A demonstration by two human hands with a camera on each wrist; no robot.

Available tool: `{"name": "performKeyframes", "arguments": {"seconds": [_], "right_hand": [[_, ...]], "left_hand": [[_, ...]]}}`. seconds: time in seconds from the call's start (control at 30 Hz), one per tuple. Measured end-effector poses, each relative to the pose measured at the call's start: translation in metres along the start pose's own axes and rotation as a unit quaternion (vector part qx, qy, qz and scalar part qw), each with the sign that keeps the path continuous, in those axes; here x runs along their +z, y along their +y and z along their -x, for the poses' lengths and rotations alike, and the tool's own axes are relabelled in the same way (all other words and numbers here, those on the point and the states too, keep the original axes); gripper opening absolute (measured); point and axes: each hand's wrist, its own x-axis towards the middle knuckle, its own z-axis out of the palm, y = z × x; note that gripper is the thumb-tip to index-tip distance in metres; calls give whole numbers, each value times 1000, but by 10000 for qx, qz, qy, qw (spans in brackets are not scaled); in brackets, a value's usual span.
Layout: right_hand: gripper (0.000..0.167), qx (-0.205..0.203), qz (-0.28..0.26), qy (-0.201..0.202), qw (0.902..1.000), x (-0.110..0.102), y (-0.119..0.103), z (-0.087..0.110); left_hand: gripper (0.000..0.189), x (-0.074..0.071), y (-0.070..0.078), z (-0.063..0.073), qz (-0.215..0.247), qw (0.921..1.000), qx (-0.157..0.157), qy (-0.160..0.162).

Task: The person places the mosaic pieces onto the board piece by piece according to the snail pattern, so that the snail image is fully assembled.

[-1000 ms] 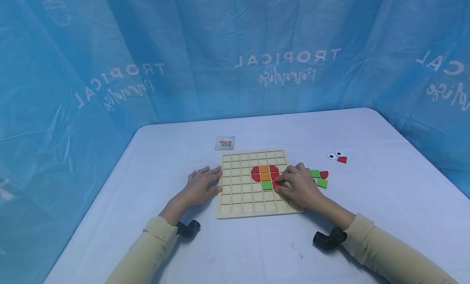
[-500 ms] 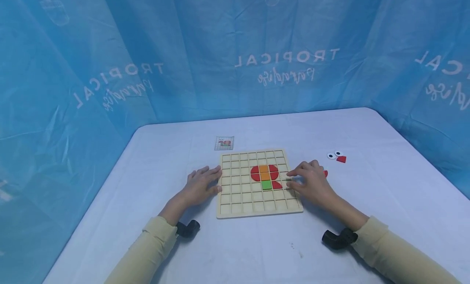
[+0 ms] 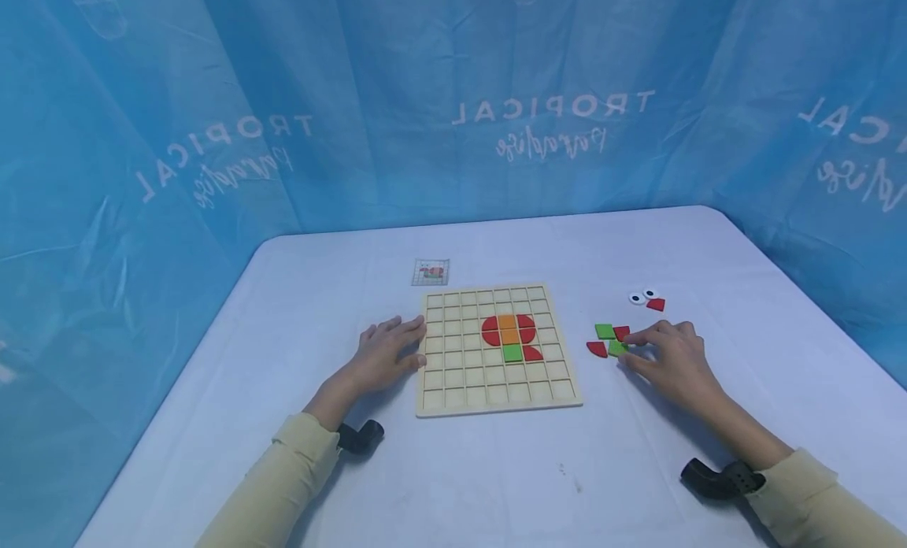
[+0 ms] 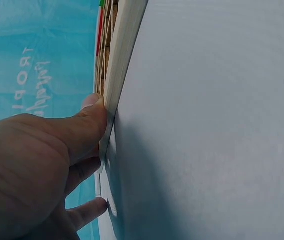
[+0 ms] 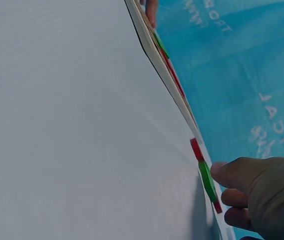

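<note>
Two green square tiles (image 3: 605,331) and two flat red tiles (image 3: 597,349) lie right of the pale wooden grid board (image 3: 453,378), by the narrowed right hand (image 3: 673,361) (grip unclear); the relaxed left hand (image 3: 386,356) touches its left edge.

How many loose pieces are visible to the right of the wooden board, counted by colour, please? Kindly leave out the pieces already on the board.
Green pieces: 2
Red pieces: 3
White eye pieces: 2
Total visible: 7
</note>
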Motion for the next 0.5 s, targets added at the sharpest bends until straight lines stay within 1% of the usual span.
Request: {"name": "performKeyframes", "arguments": {"seconds": [0.1,0.2,0.37,0.5], "right_hand": [[34,40,42,-50,10000,-3,8,3],[36,-4,40,-60,10000,-4,11,3],[40,-68,43,-41,10000,0,12,2],[39,-118,68,27,9999,3,10,1]], "left_hand": [[58,0,-1,0,2,10000,3,3],[58,1,-1,0,25,10000,-7,1],[59,1,0,0,60,10000,-42,-38],[58,0,0,1,36,10000,-25,-38]]}}
